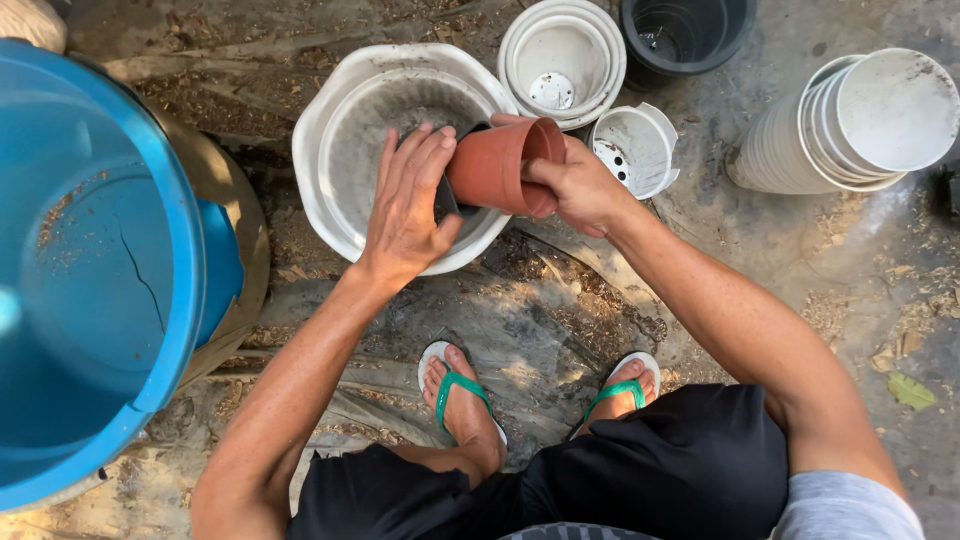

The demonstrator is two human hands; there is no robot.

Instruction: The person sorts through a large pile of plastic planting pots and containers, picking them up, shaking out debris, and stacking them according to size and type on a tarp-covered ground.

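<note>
My right hand (572, 183) grips a small terracotta plastic pot (497, 163) by its rim, tilted on its side over a large white basin (322, 120). My left hand (408, 203) lies flat against the pot's base, fingers spread, covering a dark object there that I cannot make out. The basin holds a thin layer of grey-brown dust. I am squatting, with my feet in green-strapped sandals (458, 390) below the basin.
A big blue barrel (90, 260) fills the left side. Behind the basin stand nested white pots (562, 58), a single white pot on its side (632, 148), a dark bucket (685, 35), and a lying stack of white pots (850, 125) at right. Sawdust litters the concrete ground.
</note>
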